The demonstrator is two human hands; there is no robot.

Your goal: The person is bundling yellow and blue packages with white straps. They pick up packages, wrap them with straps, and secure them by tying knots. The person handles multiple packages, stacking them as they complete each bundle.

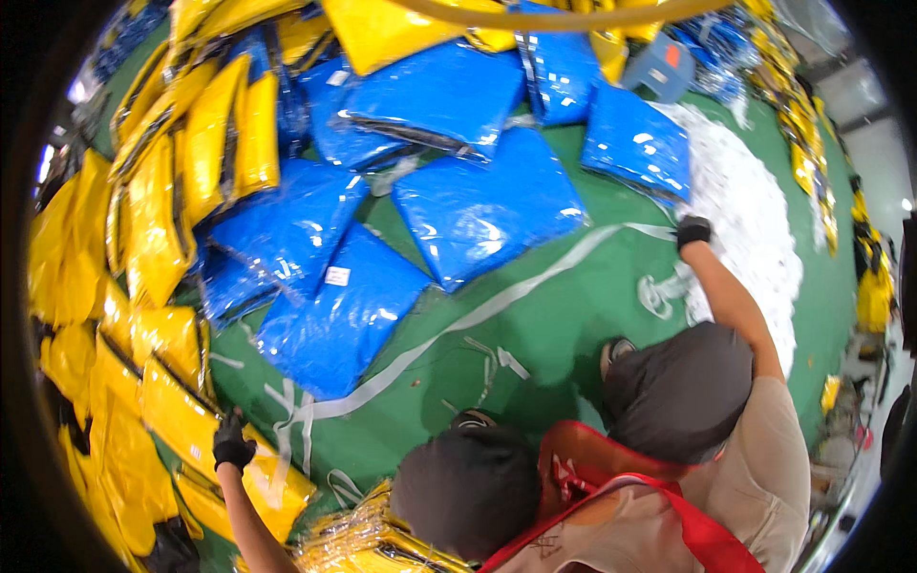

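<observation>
A long white strap (458, 327) curves across the green floor, from near the yellow packs at the left up to my right hand. My right hand (693, 231), in a black glove, is closed at the strap's upper end, beside a white heap (745, 220). My left hand (232, 447), also black-gloved, has its fingers apart over a yellow folded pack (181, 406) in clear plastic; whether it touches the pack I cannot tell. Blue folded packs (487, 205) in shiny plastic lie ahead, between my hands.
Yellow packs (153, 224) are piled along the left. More yellow bundles (382, 549) lie beside my knee. Loose strap scraps (511, 363) are on the green floor (564, 315). A grey-blue round piece (659, 72) sits behind the blue packs. A yellow band (564, 17) crosses the top.
</observation>
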